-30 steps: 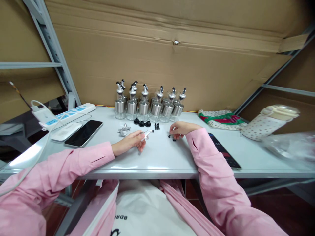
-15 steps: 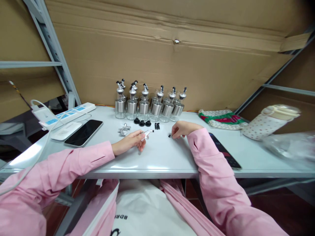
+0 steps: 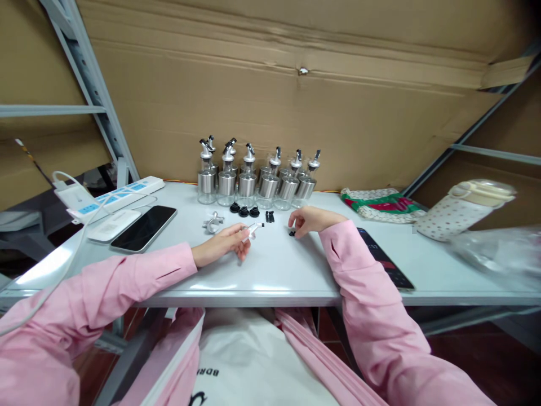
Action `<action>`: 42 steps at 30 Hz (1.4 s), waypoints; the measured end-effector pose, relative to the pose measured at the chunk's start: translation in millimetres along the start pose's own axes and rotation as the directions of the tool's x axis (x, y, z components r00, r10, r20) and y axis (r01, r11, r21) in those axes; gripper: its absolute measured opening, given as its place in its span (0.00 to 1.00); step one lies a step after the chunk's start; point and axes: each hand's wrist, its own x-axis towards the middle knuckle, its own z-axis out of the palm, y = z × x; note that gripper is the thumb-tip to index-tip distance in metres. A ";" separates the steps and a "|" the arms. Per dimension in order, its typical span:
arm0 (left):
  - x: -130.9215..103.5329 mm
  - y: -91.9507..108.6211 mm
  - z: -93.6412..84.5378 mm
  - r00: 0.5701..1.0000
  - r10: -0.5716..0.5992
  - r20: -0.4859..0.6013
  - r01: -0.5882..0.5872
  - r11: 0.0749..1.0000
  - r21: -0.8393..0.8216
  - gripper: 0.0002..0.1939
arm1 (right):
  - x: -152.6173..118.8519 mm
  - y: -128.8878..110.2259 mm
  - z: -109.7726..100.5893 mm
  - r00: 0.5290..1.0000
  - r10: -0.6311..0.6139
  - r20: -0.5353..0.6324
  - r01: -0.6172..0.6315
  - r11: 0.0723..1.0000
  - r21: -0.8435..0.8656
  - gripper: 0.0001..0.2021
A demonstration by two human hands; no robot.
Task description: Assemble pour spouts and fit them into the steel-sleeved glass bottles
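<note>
A silver pour spout with a black tip [image 3: 256,228] is held between the thumb and fingers of my left hand [image 3: 230,241], above the near middle of the table. My right hand [image 3: 307,220] reaches down to the tabletop, thumb and forefinger curved and slightly apart. Small black pieces [image 3: 291,233] lie right at its fingertips; whether a finger touches them is hard to tell. Another silver spout part [image 3: 213,223] rests beyond my left hand. Several black ribbed stoppers [image 3: 244,211] and small black flaps [image 3: 269,216] sit between the hands, farther back.
Several glass-and-steel oil bottles [image 3: 247,183] with spouts stand along the cardboard wall. To the left are a phone [image 3: 144,228], a white box [image 3: 114,225] and a power strip [image 3: 116,198]. Rightward lie another phone [image 3: 386,259], a patterned cloth [image 3: 382,206] and a dotted flask [image 3: 462,211].
My right hand has shifted slightly left and away from me, its thumb and forefinger parting and showing more of the black pieces. The left hand stays still with the spout.
</note>
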 end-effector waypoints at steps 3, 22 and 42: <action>0.1 -0.1 0.0 1.000 -0.001 0.002 0.000 1.000 0.021 0.23 | -8.7 -14.7 -3.1 0.964 -0.122 -0.235 0.159 0.976 0.149 0.16; 3.0 -3.5 -1.8 1.000 0.031 0.006 -0.031 0.996 0.084 0.25 | -7.0 -72.7 34.1 0.844 -0.526 -0.106 0.444 0.573 0.689 0.19; 20.4 12.8 -55.8 0.874 0.475 0.100 -0.071 -0.077 0.994 0.17 | -0.1 -65.1 24.0 0.755 -0.038 -0.655 0.579 0.508 0.638 0.20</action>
